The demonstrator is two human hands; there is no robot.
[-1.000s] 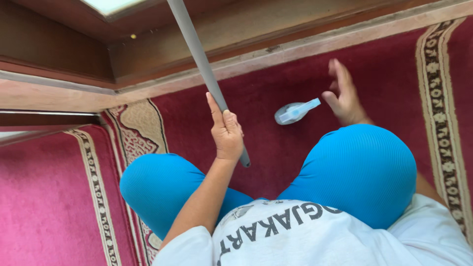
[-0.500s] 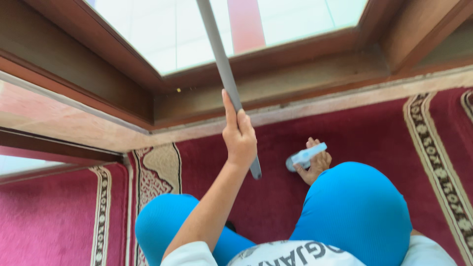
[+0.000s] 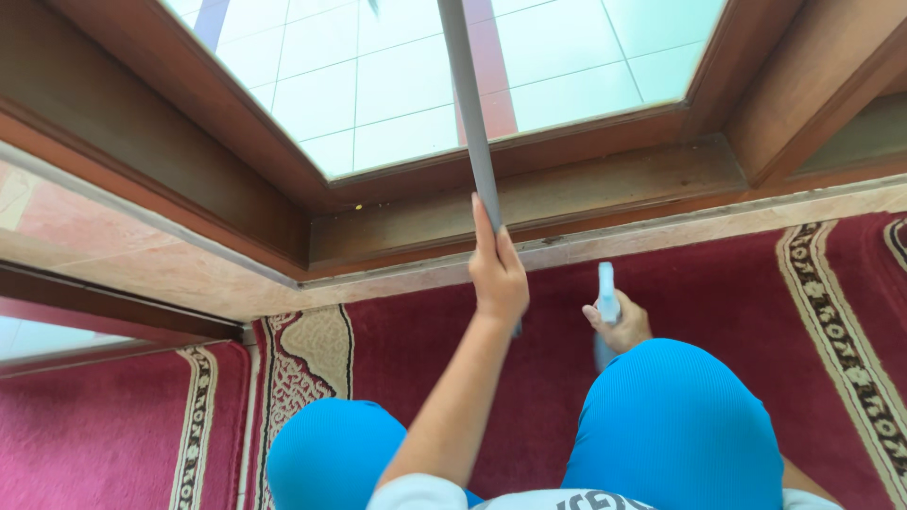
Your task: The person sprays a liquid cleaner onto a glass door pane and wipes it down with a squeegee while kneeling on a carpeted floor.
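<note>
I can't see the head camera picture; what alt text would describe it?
A kneeling person's left hand grips a long grey pole raised toward a wood-framed window, while the right hand holds a pale blue spray bottle upright. Blue-clad knees rest on a red patterned carpet.

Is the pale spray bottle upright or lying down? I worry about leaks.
Upright: the right hand grips the spray bottle with its top pointing up, clear of the carpet.

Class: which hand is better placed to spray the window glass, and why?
Right, probably: the right hand grips the pale blue spray bottle, while the left hand is wrapped round the grey pole.
</note>
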